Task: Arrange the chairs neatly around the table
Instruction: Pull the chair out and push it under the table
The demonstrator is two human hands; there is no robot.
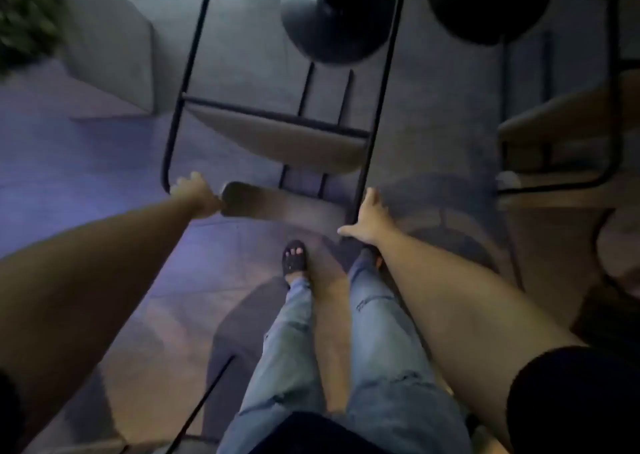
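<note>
A chair (277,142) with a thin black metal frame, a light wooden seat and a wooden backrest (263,201) stands right in front of me, seen from above. My left hand (194,190) grips the frame's near left corner beside the backrest. Over the near right corner lies my right hand (367,216), thumb spread, fingers along the rod. Beyond the seat sits a round black table base (332,17), and a second base (485,3) lies further right. The tabletop is not visible. The picture is dim and blurred.
A second chair (561,124) of the same kind stands at the right edge. A grey block (114,55) and a green plant (24,14) fill the upper left. My legs in jeans and black sandals (294,259) stand behind the chair. A black rod (201,401) crosses the lower floor.
</note>
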